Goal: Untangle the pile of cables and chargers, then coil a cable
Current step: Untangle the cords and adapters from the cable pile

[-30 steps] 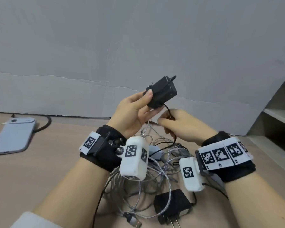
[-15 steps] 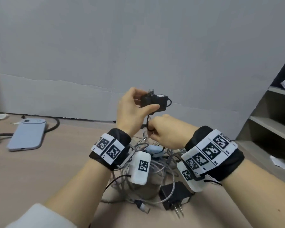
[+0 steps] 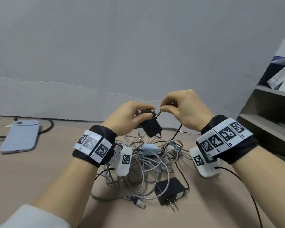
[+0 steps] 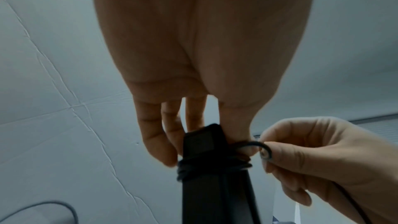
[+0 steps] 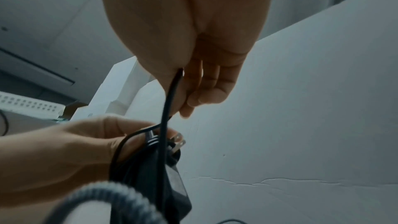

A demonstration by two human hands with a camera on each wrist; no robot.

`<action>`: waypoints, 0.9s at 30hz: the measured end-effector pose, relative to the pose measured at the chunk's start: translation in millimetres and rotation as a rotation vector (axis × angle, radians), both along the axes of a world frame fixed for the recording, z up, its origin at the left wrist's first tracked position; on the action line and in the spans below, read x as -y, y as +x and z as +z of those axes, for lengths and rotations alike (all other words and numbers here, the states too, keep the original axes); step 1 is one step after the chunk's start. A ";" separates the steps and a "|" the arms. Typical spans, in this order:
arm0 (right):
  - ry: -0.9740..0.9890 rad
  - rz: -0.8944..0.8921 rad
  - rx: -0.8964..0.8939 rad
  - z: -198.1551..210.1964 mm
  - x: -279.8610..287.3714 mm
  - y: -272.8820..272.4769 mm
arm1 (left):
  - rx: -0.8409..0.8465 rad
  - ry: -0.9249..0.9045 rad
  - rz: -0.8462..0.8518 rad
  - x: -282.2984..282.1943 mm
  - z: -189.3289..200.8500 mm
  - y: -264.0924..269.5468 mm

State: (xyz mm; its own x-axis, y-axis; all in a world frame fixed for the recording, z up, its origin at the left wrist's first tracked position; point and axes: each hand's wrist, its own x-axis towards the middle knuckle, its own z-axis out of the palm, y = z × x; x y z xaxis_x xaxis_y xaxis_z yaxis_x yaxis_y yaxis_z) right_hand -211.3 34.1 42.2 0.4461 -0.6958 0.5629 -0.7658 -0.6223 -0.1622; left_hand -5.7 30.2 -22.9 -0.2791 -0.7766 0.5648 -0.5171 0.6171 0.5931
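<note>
Nearest me on the table [image 3: 31, 181], the tangled pile [image 3: 143, 163] of grey braided cables lies between my wrists, a second black charger [image 3: 169, 190] at its front edge, prongs toward me. Above it my left hand [image 3: 130, 118] grips the black adapter [image 3: 152, 130], fingers curled around its prong end. My right hand [image 3: 186, 107] pinches its thin black cord [image 4: 257, 143] just beside the prongs — I judge I'm coiling it round the body, several turns on. Next comes another snug wrap without slipping the earlier loops. Farther left lies a phone [image 3: 21, 135].
</note>
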 end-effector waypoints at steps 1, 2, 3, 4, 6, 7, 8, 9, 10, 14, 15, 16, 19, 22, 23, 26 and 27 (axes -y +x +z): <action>0.012 0.010 0.026 1.8 1.8 0.0 | 0.013 0.019 -0.022 -1.7 0.6 0.7; 0.022 0.016 0.038 3.5 4.0 -0.2 | 0.012 0.040 -0.040 -3.5 1.7 1.3; 0.034 0.018 0.040 4.9 6.7 -0.7 | -0.004 0.063 -0.054 -4.0 2.3 2.6; 0.047 0.018 0.038 6.0 9.4 -1.2 | -0.030 0.091 -0.068 -4.7 3.3 4.0; 0.087 0.017 0.042 7.2 15.3 -3.5 | -0.089 0.149 -0.106 -7.3 5.7 7.0; 0.111 0.022 0.050 7.3 17.9 -5.0 | -0.108 0.167 -0.123 -8.7 7.2 8.6; 0.137 0.032 0.059 7.1 19.7 -6.4 | -0.115 0.178 -0.136 -10.0 8.4 10.3; 0.163 0.044 0.071 6.7 21.0 -7.8 | -0.116 0.186 -0.147 -11.7 9.5 11.7; 0.187 0.058 0.090 6.6 22.0 -9.0 | -0.118 0.192 -0.152 -13.5 10.8 12.8; 0.241 0.108 0.174 7.7 23.7 -11.0 | -0.159 0.216 -0.169 -17.0 14.7 13.5; 0.247 0.118 0.191 8.0 24.4 -10.9 | -0.170 0.223 -0.182 -17.2 14.9 13.4; 0.249 0.128 0.204 8.6 25.1 -10.1 | -0.181 0.228 -0.193 -17.3 15.3 13.5; 0.244 0.145 0.243 11.4 26.4 -7.6 | -0.178 0.207 -0.186 -17.9 16.4 12.7; 0.246 0.150 0.295 16.3 28.9 -8.7 | -0.181 0.142 -0.161 -16.6 16.0 12.7; 0.259 0.154 0.304 17.6 29.9 -9.2 | -0.190 0.127 -0.157 -15.5 16.0 13.4; 0.364 0.174 0.356 18.5 35.1 -10.5 | -0.255 0.123 -0.183 -14.7 16.4 16.6; 0.396 0.179 0.385 18.5 37.9 -11.0 | -0.278 0.133 -0.202 -15.4 16.9 17.7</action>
